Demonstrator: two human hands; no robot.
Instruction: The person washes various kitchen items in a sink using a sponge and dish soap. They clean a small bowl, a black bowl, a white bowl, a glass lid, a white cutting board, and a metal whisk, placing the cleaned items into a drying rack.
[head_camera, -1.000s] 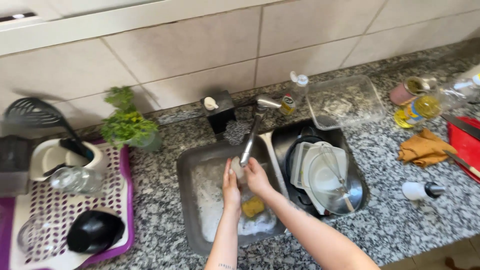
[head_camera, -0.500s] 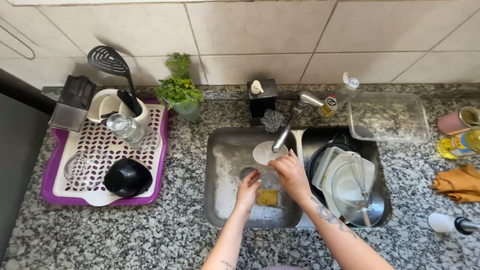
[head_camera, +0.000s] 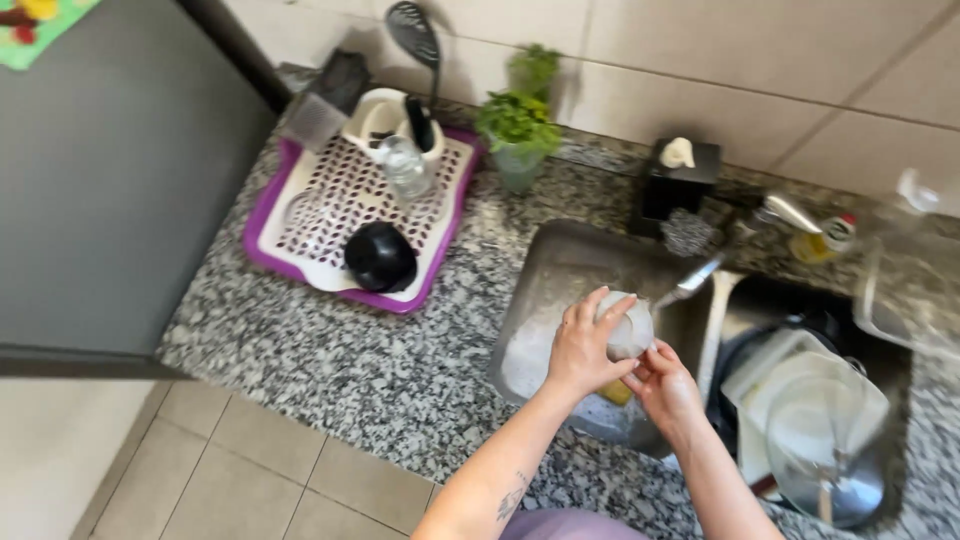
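Left of the sink (head_camera: 560, 270), a purple-rimmed rack (head_camera: 345, 215) sits on the speckled granite desk (head_camera: 330, 350), a bare stretch lying between them up to the desk's front edge. Over the steel sink, the left hand (head_camera: 580, 345) wraps a small pale rounded cup (head_camera: 628, 325) from the left, fingers curled over its top. The right hand (head_camera: 665, 385) pinches its lower right side. Right of the sink, a second basin holds stacked white dishes (head_camera: 810, 420).
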